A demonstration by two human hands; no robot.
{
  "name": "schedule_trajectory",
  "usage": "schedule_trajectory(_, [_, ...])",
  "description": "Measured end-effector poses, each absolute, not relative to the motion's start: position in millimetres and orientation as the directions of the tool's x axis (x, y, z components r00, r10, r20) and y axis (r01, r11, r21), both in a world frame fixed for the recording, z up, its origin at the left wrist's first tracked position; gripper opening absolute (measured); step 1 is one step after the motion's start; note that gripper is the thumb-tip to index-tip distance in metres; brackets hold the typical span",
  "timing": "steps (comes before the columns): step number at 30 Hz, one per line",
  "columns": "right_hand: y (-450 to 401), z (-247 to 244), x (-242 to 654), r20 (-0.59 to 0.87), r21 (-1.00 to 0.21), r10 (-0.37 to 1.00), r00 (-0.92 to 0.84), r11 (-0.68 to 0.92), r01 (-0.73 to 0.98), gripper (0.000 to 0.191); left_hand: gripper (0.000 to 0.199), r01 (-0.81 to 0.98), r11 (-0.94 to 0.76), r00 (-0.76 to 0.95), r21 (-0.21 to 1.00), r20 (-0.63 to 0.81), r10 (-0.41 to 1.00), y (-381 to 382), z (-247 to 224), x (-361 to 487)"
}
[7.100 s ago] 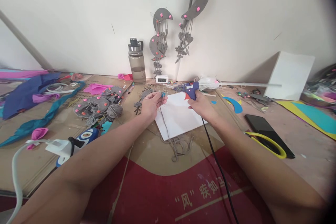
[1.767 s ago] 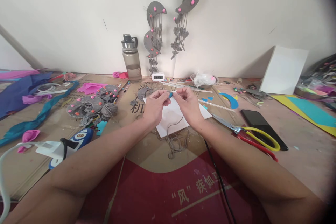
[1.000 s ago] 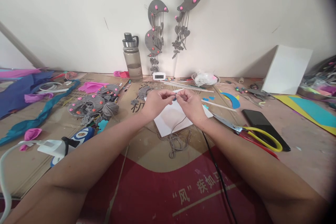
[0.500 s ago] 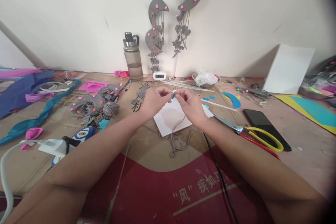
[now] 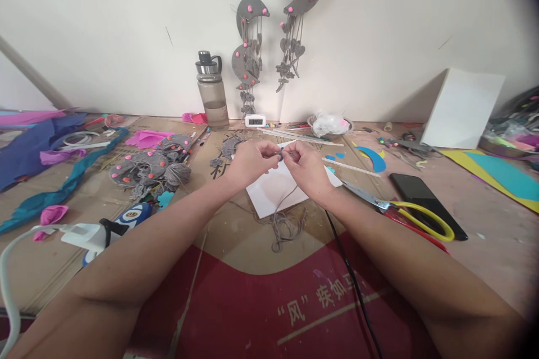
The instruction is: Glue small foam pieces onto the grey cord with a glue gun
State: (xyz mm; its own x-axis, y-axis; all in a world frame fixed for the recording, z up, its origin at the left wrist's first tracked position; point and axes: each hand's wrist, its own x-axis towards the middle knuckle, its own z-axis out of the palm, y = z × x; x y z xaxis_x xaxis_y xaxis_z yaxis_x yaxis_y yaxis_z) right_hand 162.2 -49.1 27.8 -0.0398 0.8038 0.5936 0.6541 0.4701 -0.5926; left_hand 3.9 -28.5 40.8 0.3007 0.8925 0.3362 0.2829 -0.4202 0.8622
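Over a white sheet (image 5: pixel 273 193), my left hand (image 5: pixel 255 160) and my right hand (image 5: pixel 306 167) meet with thumbs and fingertips pinched together. Between them shows a small blue-grey piece (image 5: pixel 281 155), mostly covered by the fingers; its exact shape cannot be made out. Grey yarn (image 5: pixel 288 197) runs down from under my right hand across the sheet. Its loose end lies in a tangled pile (image 5: pixel 286 231) at the sheet's near edge. Small blue felt hearts (image 5: pixel 336 156) lie right of my right hand.
Scissors (image 5: pixel 391 206) and a black phone (image 5: pixel 427 205) lie to the right. A bottle (image 5: pixel 213 92) and a small clock (image 5: pixel 255 121) stand at the back. Grey yarn-wrapped moons (image 5: pixel 143 168) lie left; others hang on the wall. A black cable (image 5: pixel 347 266) runs beside my right forearm.
My fingertips have shifted slightly around the small piece, and it now looks greyer and sits a little lower. The yarn pile and surrounding things stay put.
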Motion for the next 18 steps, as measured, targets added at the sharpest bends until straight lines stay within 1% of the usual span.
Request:
schedule_trajectory(4, [-50.8, 28.5, 162.2, 0.607, -0.551, 0.789, -0.091, 0.500, 0.668, 0.011, 0.011, 0.461, -0.557, 0.312, 0.691, 0.462, 0.830, -31.5, 44.2, 2.0])
schedule_trajectory(6, [-51.7, 29.2, 161.4, 0.599, -0.552, 0.793, -0.109, 0.508, 0.662, 0.012, 0.012, 0.513, -0.566, 0.307, 0.645, 0.478, 0.823, -32.1, 45.4, 1.0])
schedule_trajectory(7, [-52.1, 29.6, 160.8, 0.592, -0.558, 0.798, -0.114, 0.507, 0.657, 0.012, 0.011, 0.510, -0.549, 0.296, 0.662, 0.465, 0.835, -31.4, 45.2, 0.4])
schedule_trajectory(8, [-52.7, 30.0, 159.9, 0.580, -0.571, 0.807, -0.112, 0.501, 0.650, 0.012, 0.011, 0.487, -0.519, 0.277, 0.702, 0.439, 0.855, -29.9, 44.4, -0.2])
schedule_trajectory(10, [-54.8, 31.4, 157.6, 0.542, -0.604, 0.834, -0.106, 0.474, 0.640, 0.015, 0.011, 0.396, -0.435, 0.220, 0.809, 0.377, 0.900, -24.9, 41.6, -1.8])
schedule_trajectory(12, [-58.3, 33.5, 154.5, 0.504, -0.608, 0.853, -0.135, 0.461, 0.646, 0.015, 0.012, 0.290, -0.366, 0.144, 0.884, 0.338, 0.930, -18.4, 38.0, -3.7])
schedule_trajectory(14, [-63.4, 35.9, 150.8, 0.495, -0.561, 0.843, -0.211, 0.496, 0.663, 0.011, 0.011, 0.202, -0.324, 0.084, 0.924, 0.313, 0.946, -12.4, 34.7, -5.4])
schedule_trajectory(18, [-76.8, 39.5, 141.7, 0.500, -0.400, 0.787, -0.362, 0.581, 0.709, 0.021, 0.008, 0.008, -0.232, 0.013, 0.973, 0.232, 0.973, -4.9, 27.8, -6.4])
